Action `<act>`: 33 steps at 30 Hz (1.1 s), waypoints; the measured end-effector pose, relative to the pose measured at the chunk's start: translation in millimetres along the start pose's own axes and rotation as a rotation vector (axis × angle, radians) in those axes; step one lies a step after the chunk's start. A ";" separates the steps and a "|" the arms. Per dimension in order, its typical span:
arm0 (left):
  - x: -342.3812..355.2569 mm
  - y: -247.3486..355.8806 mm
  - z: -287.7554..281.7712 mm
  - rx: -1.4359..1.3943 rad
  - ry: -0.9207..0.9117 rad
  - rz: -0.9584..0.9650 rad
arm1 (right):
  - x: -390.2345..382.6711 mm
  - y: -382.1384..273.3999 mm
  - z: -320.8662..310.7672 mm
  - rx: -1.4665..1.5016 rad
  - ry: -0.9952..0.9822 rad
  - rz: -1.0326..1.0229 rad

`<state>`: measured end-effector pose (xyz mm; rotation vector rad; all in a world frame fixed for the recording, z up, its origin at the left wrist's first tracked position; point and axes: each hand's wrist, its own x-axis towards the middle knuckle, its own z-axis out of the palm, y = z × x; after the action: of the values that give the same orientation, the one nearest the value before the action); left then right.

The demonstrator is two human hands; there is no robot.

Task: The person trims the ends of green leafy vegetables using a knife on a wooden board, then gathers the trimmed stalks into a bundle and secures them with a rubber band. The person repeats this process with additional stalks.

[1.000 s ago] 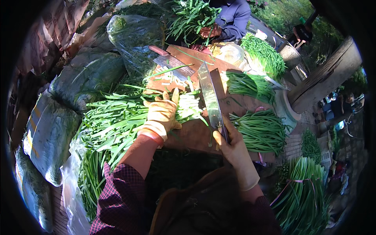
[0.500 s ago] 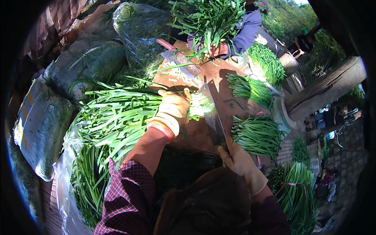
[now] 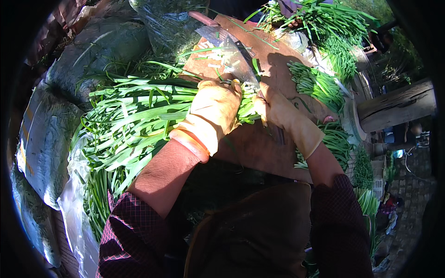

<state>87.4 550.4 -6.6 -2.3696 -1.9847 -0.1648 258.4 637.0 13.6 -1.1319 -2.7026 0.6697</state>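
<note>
My gloved left hand point(image 3: 213, 106) presses down, fingers closed, on a loose bunch of long green leafy vegetables point(image 3: 130, 111) lying across a wooden board point(image 3: 241, 148). My gloved right hand point(image 3: 280, 111) is closed on a knife, its handle mostly hidden by the fingers and its blade point(image 3: 243, 65) pointing away from me, beside the pale stem ends point(image 3: 248, 109). Short white cut pieces point(image 3: 214, 58) are scattered past the bunch. A second knife with a pink handle point(image 3: 199, 17) lies at the far side of the board.
Trimmed bundles of greens point(image 3: 315, 83) sit at the board's right. Wrapped packs point(image 3: 97, 55) line the left. A co-worker's hand point(image 3: 287, 9) is among greens point(image 3: 333, 21) at the back. A wooden post point(image 3: 394, 104) stands at the right.
My right hand and knife have moved up and away from me, close to my left hand. The view has shifted, and the co-worker's greens now appear further right.
</note>
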 end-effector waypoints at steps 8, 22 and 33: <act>0.8 3.0 -27.5 0.037 -0.169 -0.107 | -8.4 4.7 -1.3 0.217 0.075 0.180; 10.4 -6.5 -20.4 -0.051 -0.249 -0.113 | -157.8 -20.8 -26.6 0.300 -0.205 0.319; 6.5 -13.7 -6.0 -0.137 -0.114 -0.020 | -52.2 22.0 2.0 0.599 -0.190 0.136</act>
<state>74.7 558.6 -0.4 -2.4959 -2.1127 -0.1752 308.9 613.1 4.3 -1.1261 -2.2991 1.5427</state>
